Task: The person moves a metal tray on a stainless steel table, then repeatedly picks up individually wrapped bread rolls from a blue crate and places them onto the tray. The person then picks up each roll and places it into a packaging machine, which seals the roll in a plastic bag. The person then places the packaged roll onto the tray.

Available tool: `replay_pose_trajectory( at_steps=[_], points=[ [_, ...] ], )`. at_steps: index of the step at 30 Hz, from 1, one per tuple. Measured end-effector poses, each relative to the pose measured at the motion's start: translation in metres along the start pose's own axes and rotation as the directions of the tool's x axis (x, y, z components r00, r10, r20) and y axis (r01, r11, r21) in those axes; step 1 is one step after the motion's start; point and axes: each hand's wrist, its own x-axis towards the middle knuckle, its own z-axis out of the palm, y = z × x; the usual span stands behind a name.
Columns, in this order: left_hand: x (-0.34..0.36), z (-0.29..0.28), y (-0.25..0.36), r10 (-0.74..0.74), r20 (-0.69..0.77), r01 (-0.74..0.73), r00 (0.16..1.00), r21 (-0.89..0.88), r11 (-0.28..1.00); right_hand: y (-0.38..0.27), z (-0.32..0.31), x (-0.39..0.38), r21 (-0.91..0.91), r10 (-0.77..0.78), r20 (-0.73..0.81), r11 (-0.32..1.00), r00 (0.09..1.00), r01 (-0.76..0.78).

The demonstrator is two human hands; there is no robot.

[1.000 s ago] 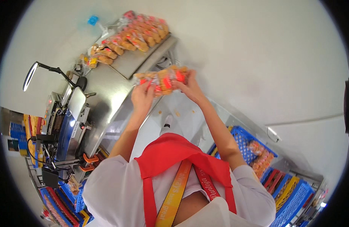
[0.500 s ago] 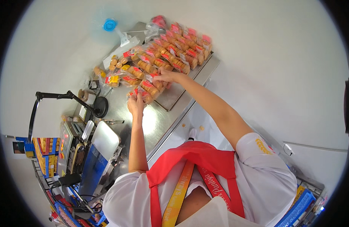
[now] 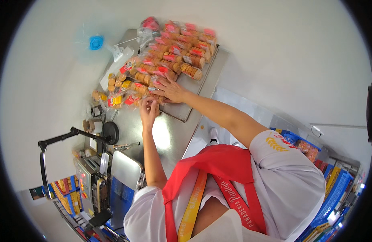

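Observation:
My left hand point(image 3: 149, 108) is closed on the near end of a clear cookie packet in the front row, its fingertips bunched. My right hand point(image 3: 168, 91) lies open, fingers spread over the same front row, just to the right of my left. Around and beyond them are several bagged rows of round golden cookies point(image 3: 190, 71) with red labels, packed on a metal tray point(image 3: 188, 111) on a steel table point(image 3: 174, 135). Some packets with yellow labels point(image 3: 116, 101) lie to the left.
A magnifier lamp point(image 3: 67, 135) and tape rolls point(image 3: 91, 126) sit left, above a machine with a control panel point(image 3: 85, 183). A blue round object point(image 3: 96, 42) is at the back wall point(image 3: 274, 64). Stacked plastic crates point(image 3: 329, 197) stand low right, more crates point(image 3: 65, 193) low left.
The packet held in mid-air a second ago has been brought down among the rows. Since then my right hand's fingers have spread out over them. The view has swung toward the tray.

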Motion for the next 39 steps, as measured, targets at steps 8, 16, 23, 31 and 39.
replay_pose_trajectory(
  at_steps=[8,16,23,31,39],
  points=[
    [-0.034,0.044,-0.070,-0.240,-0.644,-0.182,0.726,-0.517,0.836,-0.005,0.006,-0.004,-0.130,-0.031,0.040,0.991,0.999,0.036],
    [-0.036,0.076,-0.009,-0.189,-0.578,-0.059,0.793,-0.382,0.922,-0.052,-0.028,-0.086,-0.155,-0.009,-0.282,0.987,0.959,-0.036],
    [-0.028,0.146,0.032,0.184,-0.525,-0.182,0.831,0.055,0.982,-0.082,-0.065,-0.468,0.080,0.891,-0.020,0.454,0.454,-0.887],
    [-0.061,0.315,0.172,0.572,-0.330,-0.524,0.751,0.231,0.820,-0.264,-0.180,-0.843,0.089,0.563,-0.192,-0.806,-0.804,-0.585],
    [-0.278,0.682,0.326,0.625,0.606,-0.567,0.493,-0.321,0.759,-0.200,-0.170,-1.046,0.480,0.366,-0.026,-0.812,-0.930,-0.332]
  ],
)
